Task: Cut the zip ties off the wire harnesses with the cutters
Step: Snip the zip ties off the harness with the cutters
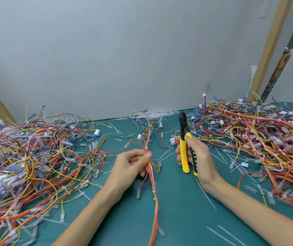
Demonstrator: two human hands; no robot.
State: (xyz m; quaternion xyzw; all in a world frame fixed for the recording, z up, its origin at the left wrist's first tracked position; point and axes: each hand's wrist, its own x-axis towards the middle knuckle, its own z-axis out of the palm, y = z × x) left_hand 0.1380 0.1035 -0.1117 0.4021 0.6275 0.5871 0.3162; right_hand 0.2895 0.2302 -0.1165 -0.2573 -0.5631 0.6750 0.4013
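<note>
A teal-green work mat (181,210) covers the table, backed by a plain pale grey wall (124,50), with slanted light wooden posts (268,50) at the right and at the far left edge. Two large heaps of thin, multicoloured wire harnesses fitted with clear and white plastic connectors spread over the mat: the left heap (27,157) fills the left side, and the right heap (259,135) covers the right side up to the wall. Thin white cut zip-tie strips (207,196) lie scattered on the bare mat between them, and more are gathered along the foot of the wall.

In the middle, the person's left hand (131,164) is closed around a slim red, orange and yellow wire harness (155,206), pinching it between thumb and fingers just below a small white zip tie (146,147) that binds the bundle. The harness runs from the near edge of the mat up through the hand, and its far ends fan out toward the wall.

Just to the right, apart from the left hand, the right hand (193,153) grips the yellow-and-black-handled side cutters (184,141), fingers wrapped about both handles and the thumb resting on top. The black cutter head points upward and away, toward the wall, near the harness but not touching it. The handles stand slightly apart; whether the blades meet cannot be told.
</note>
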